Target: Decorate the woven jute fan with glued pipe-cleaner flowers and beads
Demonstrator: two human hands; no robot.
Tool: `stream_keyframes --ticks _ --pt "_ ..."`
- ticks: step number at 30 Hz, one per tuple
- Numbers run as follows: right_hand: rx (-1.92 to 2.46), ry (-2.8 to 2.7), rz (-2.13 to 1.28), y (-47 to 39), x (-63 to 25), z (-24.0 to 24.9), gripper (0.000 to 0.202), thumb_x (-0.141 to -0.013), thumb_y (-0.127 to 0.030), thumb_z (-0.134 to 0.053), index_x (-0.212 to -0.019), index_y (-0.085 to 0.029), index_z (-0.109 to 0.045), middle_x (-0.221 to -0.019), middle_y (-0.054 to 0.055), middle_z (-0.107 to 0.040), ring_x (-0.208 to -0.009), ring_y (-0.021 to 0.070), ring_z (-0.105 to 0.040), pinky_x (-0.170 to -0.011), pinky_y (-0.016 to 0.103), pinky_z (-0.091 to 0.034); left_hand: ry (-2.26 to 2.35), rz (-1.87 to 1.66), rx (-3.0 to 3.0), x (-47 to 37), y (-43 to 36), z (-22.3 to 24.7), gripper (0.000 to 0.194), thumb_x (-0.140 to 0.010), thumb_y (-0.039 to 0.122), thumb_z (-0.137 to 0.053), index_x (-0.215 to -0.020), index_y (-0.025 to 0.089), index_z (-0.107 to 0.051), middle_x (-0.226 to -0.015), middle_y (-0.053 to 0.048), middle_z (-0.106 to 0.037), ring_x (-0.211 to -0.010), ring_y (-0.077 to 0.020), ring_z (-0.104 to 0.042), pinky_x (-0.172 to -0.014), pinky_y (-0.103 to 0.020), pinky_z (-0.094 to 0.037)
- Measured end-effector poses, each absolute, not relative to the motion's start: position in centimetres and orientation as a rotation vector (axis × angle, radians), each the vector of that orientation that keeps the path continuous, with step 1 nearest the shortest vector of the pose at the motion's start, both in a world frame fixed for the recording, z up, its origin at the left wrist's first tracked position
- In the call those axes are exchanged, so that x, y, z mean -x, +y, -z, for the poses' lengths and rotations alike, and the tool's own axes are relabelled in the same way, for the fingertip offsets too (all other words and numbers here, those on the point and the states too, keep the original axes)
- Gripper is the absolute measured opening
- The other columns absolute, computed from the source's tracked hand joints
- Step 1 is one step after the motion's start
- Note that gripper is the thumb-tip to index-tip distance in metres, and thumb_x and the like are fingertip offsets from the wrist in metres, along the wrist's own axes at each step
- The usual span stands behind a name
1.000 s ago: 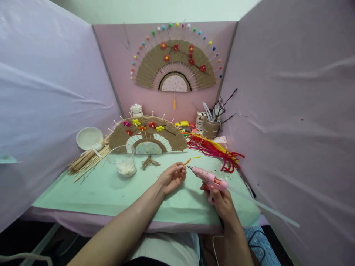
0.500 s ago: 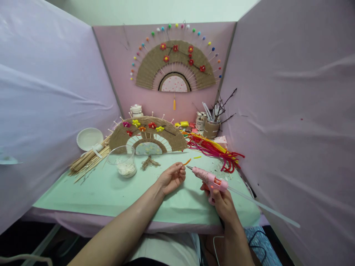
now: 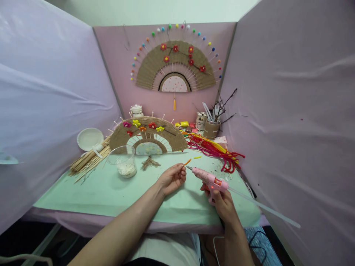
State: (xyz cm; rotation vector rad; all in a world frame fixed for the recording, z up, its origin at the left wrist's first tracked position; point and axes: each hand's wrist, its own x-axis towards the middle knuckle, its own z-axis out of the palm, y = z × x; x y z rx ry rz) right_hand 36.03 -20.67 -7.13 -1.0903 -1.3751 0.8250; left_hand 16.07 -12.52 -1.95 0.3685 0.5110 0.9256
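Held up over the table, my left hand (image 3: pixel 173 179) pinches a short orange pipe cleaner piece (image 3: pixel 188 162) between thumb and fingertips. My right hand (image 3: pixel 222 203) grips a pink glue gun (image 3: pixel 209 179) by its handle, and its metal nozzle points left, close to my left fingertips. A small orange light shows on the gun, and a long clear glue stick (image 3: pixel 266 208) sticks out of its back. Beyond my hands lies a short yellow piece (image 3: pixel 197 157). Behind them stands a brown twine-covered fan (image 3: pixel 148 127) with several coloured flowers.
A clear cup (image 3: pixel 126 162) with white bits stands left, near a bundle of thin sticks (image 3: pixel 90 159) and a white dish (image 3: pixel 90 139). Red and yellow pipe cleaners (image 3: pixel 216 147) lie right, before a pot (image 3: pixel 211 129) of twigs. Another fan (image 3: pixel 176 64) hangs on the back panel.
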Motion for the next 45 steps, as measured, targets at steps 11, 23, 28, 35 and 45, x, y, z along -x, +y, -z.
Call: stream_keyframes --ticks 11,23,28,35,45 --pt "1.094 -1.373 -0.895 -20.6 -35.9 7.5 0.05 -0.091 -0.06 -0.046 -0.085 -0.017 -0.07 -0.07 0.005 -0.062 -0.051 0.0139 -0.048 -0.047 0.025 -0.042 0.613 -0.947 -0.465 -16.5 -12.9 1.8 0.007 -0.079 0.005 -0.071 -0.075 0.006 -0.065 -0.065 -0.005 -0.061 -0.056 -0.0063 -0.058 -0.053 -0.013 -0.048" --pt "1.137 -1.355 -0.904 -20.6 -35.7 7.0 0.052 -0.089 -0.064 -0.045 -0.075 -0.017 -0.065 -0.053 -0.001 -0.046 -0.044 0.0116 -0.037 -0.042 0.024 -0.031 0.63 -0.983 -0.509 -16.7 -12.8 1.8 0.013 -0.074 0.011 -0.078 -0.072 0.007 -0.065 -0.062 -0.003 -0.062 -0.053 -0.0049 -0.056 -0.053 -0.013 -0.047" --pt "1.144 -1.352 -0.928 -20.7 -35.7 7.0 0.052 -0.089 -0.064 -0.045 -0.076 -0.017 -0.065 -0.052 -0.002 -0.044 -0.043 0.0113 -0.037 -0.041 0.023 -0.031 0.654 -0.982 -0.516 -16.7 -13.0 1.7 0.014 -0.075 0.011 -0.077 -0.071 0.007 -0.064 -0.062 -0.003 -0.062 -0.053 -0.0049 -0.056 -0.053 -0.013 -0.047" --pt "1.165 -1.352 -0.882 -20.8 -35.4 6.3 0.05 -0.089 -0.062 -0.045 -0.07 -0.019 -0.062 -0.051 -0.002 -0.045 -0.043 0.0121 -0.039 -0.04 0.024 -0.031 0.642 -0.992 -0.543 -16.8 -13.0 1.8 0.021 -0.069 0.015 -0.083 -0.071 0.006 -0.065 -0.063 -0.004 -0.062 -0.052 -0.005 -0.055 -0.053 -0.014 -0.047" --pt "1.176 -1.37 -0.87 -20.7 -35.5 6.4 0.05 -0.089 -0.062 -0.045 -0.071 -0.018 -0.062 -0.051 -0.001 -0.046 -0.043 0.0121 -0.04 -0.041 0.024 -0.033 0.64 -0.991 -0.564 -16.7 -13.0 1.9 0.021 -0.069 0.017 -0.083 -0.072 0.007 -0.065 -0.062 -0.003 -0.061 -0.052 -0.0047 -0.054 -0.053 -0.014 -0.046"
